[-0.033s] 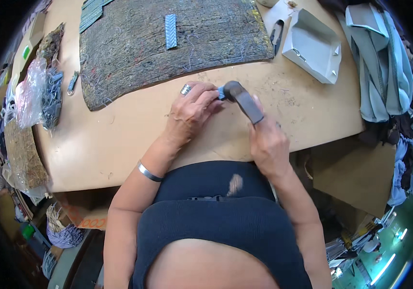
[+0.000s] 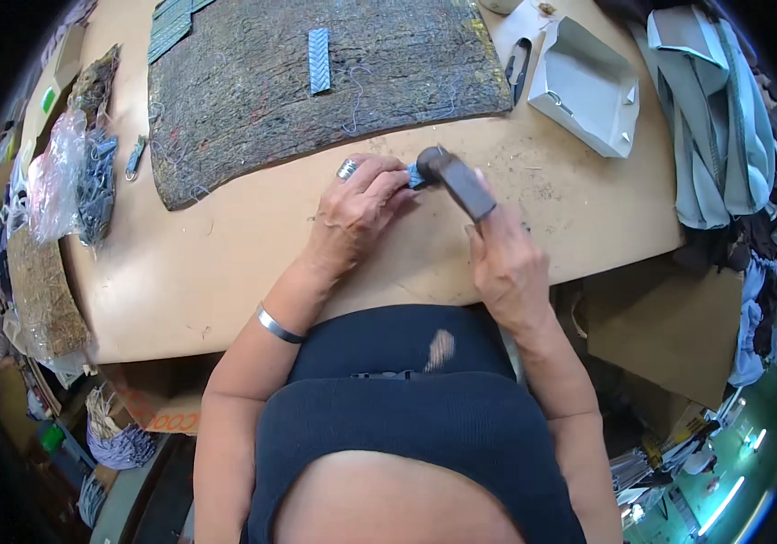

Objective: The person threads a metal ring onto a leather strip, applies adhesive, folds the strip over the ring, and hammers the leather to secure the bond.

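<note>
My right hand (image 2: 508,256) is wrapped round a dark hammer (image 2: 461,181) with a rounded face at its far left end; most of its handle is hidden by my hand. That face rests on or just over the end of a small blue strip (image 2: 415,176). The other end of the strip is between the fingers of my left hand (image 2: 357,204), which are closed low over the table. Most of this strip is covered by my fingers. Beyond my hands, a light-blue herringbone strip (image 2: 318,62) lies on a worn, thread-strewn dark mat (image 2: 243,109).
An open white box (image 2: 588,86) stands right of the mat, with black-handled snips (image 2: 520,68) beside it. Folded grey-blue fabric pieces (image 2: 710,127) hang over the table's right edge. A clear plastic bag (image 2: 60,177) and denim scraps (image 2: 96,186) lie at left on the tan table (image 2: 180,290).
The hammer has tilted slightly, and my right hand has shifted a little to the right. My left hand stays in place on the blue strip.
</note>
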### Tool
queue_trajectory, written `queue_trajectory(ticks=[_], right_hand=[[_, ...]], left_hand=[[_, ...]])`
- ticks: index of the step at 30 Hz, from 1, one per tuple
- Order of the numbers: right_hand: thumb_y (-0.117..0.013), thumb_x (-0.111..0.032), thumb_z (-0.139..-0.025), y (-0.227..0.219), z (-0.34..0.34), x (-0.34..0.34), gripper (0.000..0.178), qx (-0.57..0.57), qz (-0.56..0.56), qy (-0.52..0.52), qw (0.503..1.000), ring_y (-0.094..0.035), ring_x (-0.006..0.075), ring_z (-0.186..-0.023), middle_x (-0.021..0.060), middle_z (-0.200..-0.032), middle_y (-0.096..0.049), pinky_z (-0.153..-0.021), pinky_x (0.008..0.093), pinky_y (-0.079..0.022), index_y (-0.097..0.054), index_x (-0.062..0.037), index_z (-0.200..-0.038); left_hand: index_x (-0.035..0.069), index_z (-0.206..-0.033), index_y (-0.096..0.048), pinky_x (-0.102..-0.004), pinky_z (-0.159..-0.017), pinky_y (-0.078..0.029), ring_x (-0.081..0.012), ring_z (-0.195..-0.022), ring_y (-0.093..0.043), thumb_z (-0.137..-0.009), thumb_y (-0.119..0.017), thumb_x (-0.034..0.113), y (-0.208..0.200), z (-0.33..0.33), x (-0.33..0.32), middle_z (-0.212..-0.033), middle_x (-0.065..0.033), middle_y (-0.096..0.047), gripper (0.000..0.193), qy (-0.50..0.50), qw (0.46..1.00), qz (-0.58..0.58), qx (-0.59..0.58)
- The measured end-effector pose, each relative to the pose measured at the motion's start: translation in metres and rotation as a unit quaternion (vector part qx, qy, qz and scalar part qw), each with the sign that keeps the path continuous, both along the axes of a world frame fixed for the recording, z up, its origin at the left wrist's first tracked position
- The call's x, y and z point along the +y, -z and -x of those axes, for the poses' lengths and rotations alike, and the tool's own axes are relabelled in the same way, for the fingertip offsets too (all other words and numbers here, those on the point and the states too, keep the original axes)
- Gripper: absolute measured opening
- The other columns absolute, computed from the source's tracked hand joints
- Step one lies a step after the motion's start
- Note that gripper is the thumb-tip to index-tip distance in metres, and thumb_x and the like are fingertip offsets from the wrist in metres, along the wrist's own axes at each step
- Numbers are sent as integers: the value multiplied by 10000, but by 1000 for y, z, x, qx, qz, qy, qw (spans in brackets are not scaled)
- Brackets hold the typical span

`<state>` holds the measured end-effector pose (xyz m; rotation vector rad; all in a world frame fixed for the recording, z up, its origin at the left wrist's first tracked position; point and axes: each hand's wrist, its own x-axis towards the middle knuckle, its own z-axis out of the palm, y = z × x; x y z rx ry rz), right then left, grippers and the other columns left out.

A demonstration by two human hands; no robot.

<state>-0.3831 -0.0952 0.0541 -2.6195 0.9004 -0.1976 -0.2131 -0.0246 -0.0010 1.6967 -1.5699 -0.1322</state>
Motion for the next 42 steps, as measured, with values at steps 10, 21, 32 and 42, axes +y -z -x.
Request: queue_trajectory(ticks=[10,21,32,42], right_hand=[[-510,-20,-732,-6,-13,-13,568,-94,47,2,994,-540,262,-572,110,-703,-483,-501,355,-455,-351,-63,-1276],[-520,-44,-764,-10,-9,-5,540,-217,98,-9,971,-532,272,-543,115,-717,-504,-483,359,-454,-358,-87,-1276],[-527,-55,-730,5,-5,-5,586,-57,62,-33,996,-513,237,-494,90,-700,-484,-468,331,-457,-366,-151,-1286],[-543,-23,-688,-13,-7,-11,602,-73,81,-42,993,-511,219,-489,80,-676,-475,-457,320,-447,-401,-124,-1264]], left_hand=[[19,-798,-548,-317,-651,-450,-247,-761,-528,-670,-652,66,1,-2,5,-836,-89,-518,171,-5,1000,-9,-4],[21,-752,-516,-333,-653,-458,-260,-789,-540,-667,-653,70,5,-3,6,-850,-97,-532,169,0,1000,-17,-1],[16,-745,-451,-329,-617,-442,-259,-743,-511,-624,-565,-71,3,-4,7,-841,-112,-497,187,-46,986,0,161],[14,-773,-404,-317,-563,-402,-241,-677,-471,-573,-450,-155,7,-9,3,-809,-109,-461,266,-67,985,15,159]])
